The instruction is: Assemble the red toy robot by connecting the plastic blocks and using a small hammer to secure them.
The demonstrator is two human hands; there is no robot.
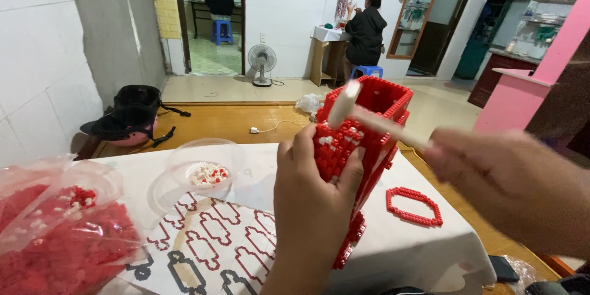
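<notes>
My left hand (310, 200) grips a tall hollow red structure (369, 120) made of small building bricks, tilted up off the table, with some white bricks on its near face. My right hand (504, 175) holds a small white mallet (362, 114) by its handle, and the head sits against the top of the near face. The right hand is blurred by motion.
A loose red brick ring (413, 206) lies on the white table cover (424, 249). A clear round container (206, 169) holds small white and red bricks. A plastic bag of red bricks (58, 230) sits at left. A printed pattern sheet (209, 239) lies under my arm. Two people sit far behind.
</notes>
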